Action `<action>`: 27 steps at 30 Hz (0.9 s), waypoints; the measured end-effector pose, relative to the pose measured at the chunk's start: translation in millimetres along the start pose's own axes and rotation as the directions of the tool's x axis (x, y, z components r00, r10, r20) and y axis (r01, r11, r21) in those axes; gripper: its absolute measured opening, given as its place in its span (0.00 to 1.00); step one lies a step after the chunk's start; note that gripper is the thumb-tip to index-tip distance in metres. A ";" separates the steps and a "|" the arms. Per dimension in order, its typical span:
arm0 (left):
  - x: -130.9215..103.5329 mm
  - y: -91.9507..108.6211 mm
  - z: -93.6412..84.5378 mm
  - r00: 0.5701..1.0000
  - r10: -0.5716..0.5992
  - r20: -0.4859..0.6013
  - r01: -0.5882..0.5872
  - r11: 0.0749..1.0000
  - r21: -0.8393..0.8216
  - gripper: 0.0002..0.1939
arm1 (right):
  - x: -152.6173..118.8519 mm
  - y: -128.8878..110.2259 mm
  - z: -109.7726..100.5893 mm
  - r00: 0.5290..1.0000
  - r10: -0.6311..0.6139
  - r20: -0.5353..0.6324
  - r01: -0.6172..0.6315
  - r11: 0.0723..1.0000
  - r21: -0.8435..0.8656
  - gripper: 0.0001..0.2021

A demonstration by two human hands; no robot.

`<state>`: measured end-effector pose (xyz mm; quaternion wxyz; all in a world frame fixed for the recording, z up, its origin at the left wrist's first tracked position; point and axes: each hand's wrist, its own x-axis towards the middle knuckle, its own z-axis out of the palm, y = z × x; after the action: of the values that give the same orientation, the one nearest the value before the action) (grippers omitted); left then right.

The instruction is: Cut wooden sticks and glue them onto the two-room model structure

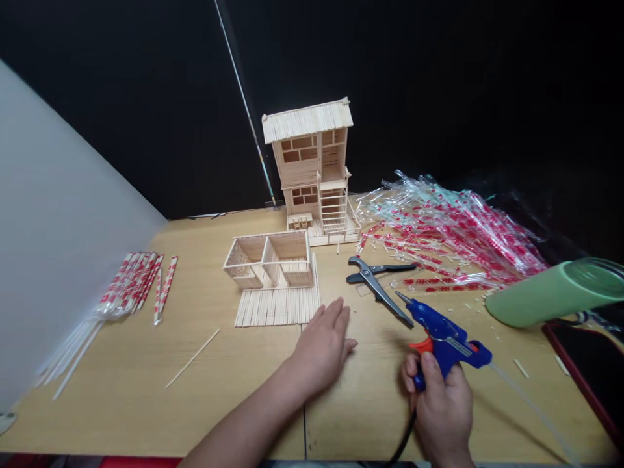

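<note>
My right hand (pixel 441 406) grips a blue hot glue gun (pixel 439 335) by its handle, below the orange trigger. The nozzle points up and left, and a clear glue stick trails from the back. Flat near the table's middle lies my left hand (pixel 324 341), fingers stretched out, beside the right edge of a small stick-built model (pixel 277 305). This roofless model has two compartments and a slatted floor. Behind it stands a taller two-storey stick house (pixel 312 175) with a slatted roof and a ladder. Dark-handled pliers (pixel 377 286) rest just beyond the glue gun's tip.
Clear-and-red wrappers (pixel 453 227) are heaped at the back right. A green cup (pixel 531 296) and a dark phone (pixel 585 370) are at the right. Wrapped chopsticks (pixel 131 283) and white glue sticks (pixel 73 354) lie left, near a loose thin stick (pixel 192 357).
</note>
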<state>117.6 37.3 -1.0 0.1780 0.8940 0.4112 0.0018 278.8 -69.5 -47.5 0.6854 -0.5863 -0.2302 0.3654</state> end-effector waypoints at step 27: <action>-35.7 0.2 16.1 0.963 0.204 -0.174 -0.252 0.912 -0.324 0.13 | -8.7 -16.5 8.5 0.999 -0.035 -0.035 0.034 0.999 -0.031 0.12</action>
<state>96.5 5.9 -10.9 0.3013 0.8889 0.3082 0.1553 270.9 -71.6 -28.7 0.6866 -0.5989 -0.2335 0.3397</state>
